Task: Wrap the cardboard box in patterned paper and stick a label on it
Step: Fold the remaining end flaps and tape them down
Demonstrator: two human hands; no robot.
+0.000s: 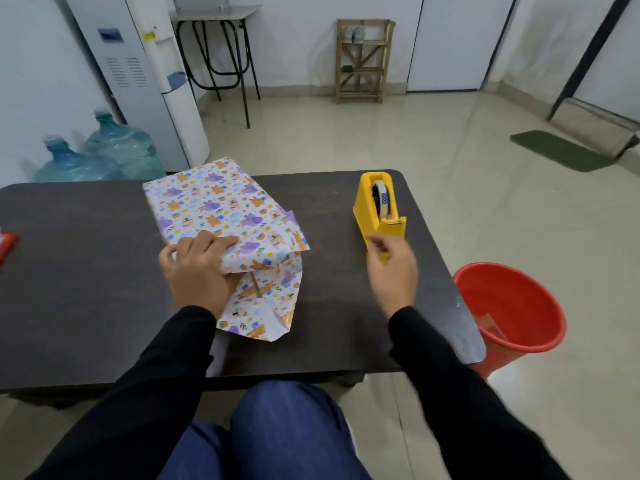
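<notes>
The box [214,202] lies in the middle of the dark table [86,278], covered in white patterned paper with cartoon animals, and no cardboard shows. Its near end is unsealed, with loose paper flaps [273,299] spreading toward me. My left hand [197,268] presses a folded flap down at the box's near left corner, fingers laid fairly flat across the paper. My right hand [393,271] is at the front of the yellow tape dispenser [367,206], fingers curled near its cutter and blurred. Whether it holds tape I cannot make out. No label is in sight.
A red bucket [540,306] stands on the floor by the table's right edge. A red object [7,244] pokes in at the table's far left. Two blue water jugs [114,147] and a water cooler [152,81] stand behind the table.
</notes>
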